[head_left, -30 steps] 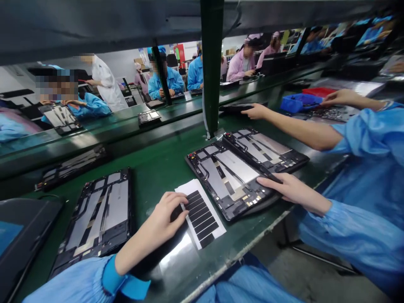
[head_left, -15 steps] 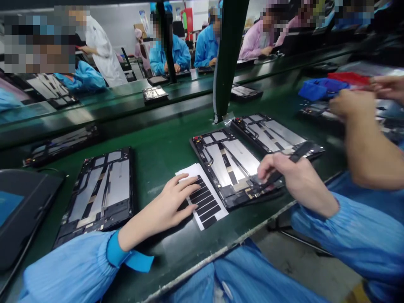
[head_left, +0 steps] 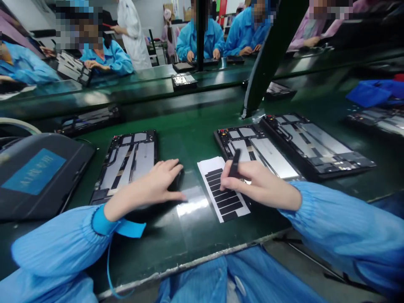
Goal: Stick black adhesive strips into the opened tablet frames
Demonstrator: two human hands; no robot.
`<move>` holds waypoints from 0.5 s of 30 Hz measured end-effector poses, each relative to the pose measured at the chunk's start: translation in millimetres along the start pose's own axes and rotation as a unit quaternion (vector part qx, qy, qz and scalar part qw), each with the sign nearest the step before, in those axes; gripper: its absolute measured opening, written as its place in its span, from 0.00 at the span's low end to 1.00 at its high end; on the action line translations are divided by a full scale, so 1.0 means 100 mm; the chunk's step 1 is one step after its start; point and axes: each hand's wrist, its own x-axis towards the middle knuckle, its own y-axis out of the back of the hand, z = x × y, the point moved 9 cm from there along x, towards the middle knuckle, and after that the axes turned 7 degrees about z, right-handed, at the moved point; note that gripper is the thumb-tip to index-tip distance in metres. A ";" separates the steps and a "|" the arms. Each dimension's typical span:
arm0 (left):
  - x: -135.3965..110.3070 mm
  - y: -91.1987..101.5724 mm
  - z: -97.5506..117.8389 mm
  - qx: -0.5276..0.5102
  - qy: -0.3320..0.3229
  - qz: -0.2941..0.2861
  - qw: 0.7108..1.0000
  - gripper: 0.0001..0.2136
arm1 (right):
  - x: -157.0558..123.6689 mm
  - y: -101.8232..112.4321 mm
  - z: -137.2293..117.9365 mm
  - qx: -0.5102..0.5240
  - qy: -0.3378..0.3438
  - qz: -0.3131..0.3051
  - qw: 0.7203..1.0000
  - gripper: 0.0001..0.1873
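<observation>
My right hand [head_left: 255, 183] pinches a narrow black strip [head_left: 234, 163] between thumb and fingers, just above a white backing sheet [head_left: 222, 189] lined with black strips. My left hand [head_left: 145, 185] lies on the glossy green bench mat [head_left: 192, 227], left of that sheet, with a dark patch at its fingertips that looks like shadow. Its wrist nearly reaches a black tablet frame [head_left: 124, 166] with silver panels. Two similar frames [head_left: 255, 145] [head_left: 315, 143] lie side by side beyond the sheet, the nearer one close to my right fingers.
A dark tablet case [head_left: 41, 174] with a blue label lies at the far left. A green post [head_left: 271, 59] rises behind the frames, and a blue bin [head_left: 369, 94] sits at the right. Co-workers in blue smocks sit beyond a belt carrying a frame [head_left: 183, 80].
My right hand has moved left from over the tablet frame to above the sheet, still holding the strip. My left hand has slid left off the sheet. The co-worker's arm at right has gone.
</observation>
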 end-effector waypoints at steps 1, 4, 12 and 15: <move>0.00 -0.05 0.02 0.003 0.003 -0.004 1.000 0.41 | 0.00 -0.06 -0.06 -0.015 0.017 -0.009 1.000 0.13; -0.01 -0.15 0.13 0.025 -0.010 -0.010 1.000 0.42 | -0.15 -0.35 -0.26 -0.077 0.071 -0.036 0.994 0.12; -0.01 -0.01 0.24 -0.004 -0.042 0.024 0.999 0.13 | -0.37 -0.83 -0.21 -0.282 0.051 -0.011 0.958 0.46; -0.05 0.06 0.26 -0.046 -0.067 -0.002 0.997 0.13 | -0.23 -0.55 -0.24 -0.282 0.033 0.080 0.955 0.39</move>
